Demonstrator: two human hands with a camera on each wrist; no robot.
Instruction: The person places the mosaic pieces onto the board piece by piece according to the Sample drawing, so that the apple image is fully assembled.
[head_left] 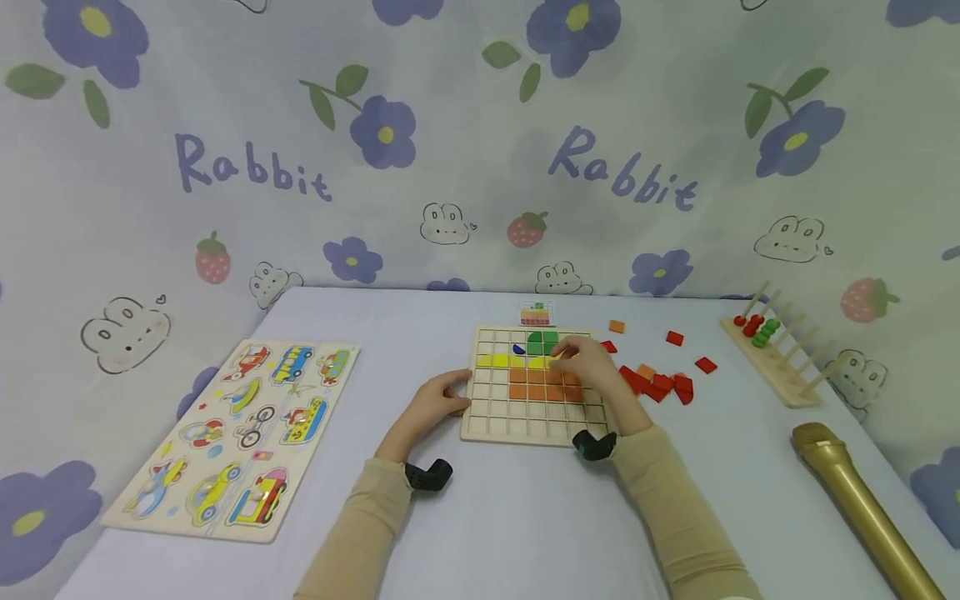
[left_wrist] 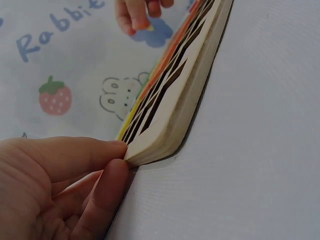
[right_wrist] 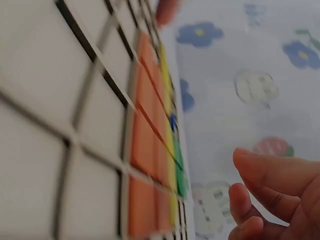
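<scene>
The right hand (head_left: 588,360) is over the right part of the grid board (head_left: 487,408), its fingers loosely bent, the tips slightly parted in the right wrist view; whether they touch the board cannot be told. It covers the cells beneath, including the right end of the row of yellow pieces (head_left: 495,361) and part of the upper row of orange pieces (head_left: 537,392). The left hand (head_left: 433,398) rests thumb and forefinger, apart, against the board's left edge; its other fingers are mostly hidden. Toward the board's far side lie green pieces (head_left: 543,342) and a blue piece (head_left: 518,349), little more than thin slivers in the right wrist view.

Just beyond the board is a picture card (head_left: 536,314), its details too small to read. To the board's right, loose red pieces (head_left: 633,380) and orange ones overlap, so their number is unclear; one red piece sits close beside the right hand. Farther right of the board are a bead rack (head_left: 776,367) and a gold microphone (head_left: 862,500), its lower end cut off. Well left of the board lies a vehicle puzzle (head_left: 236,458).
</scene>
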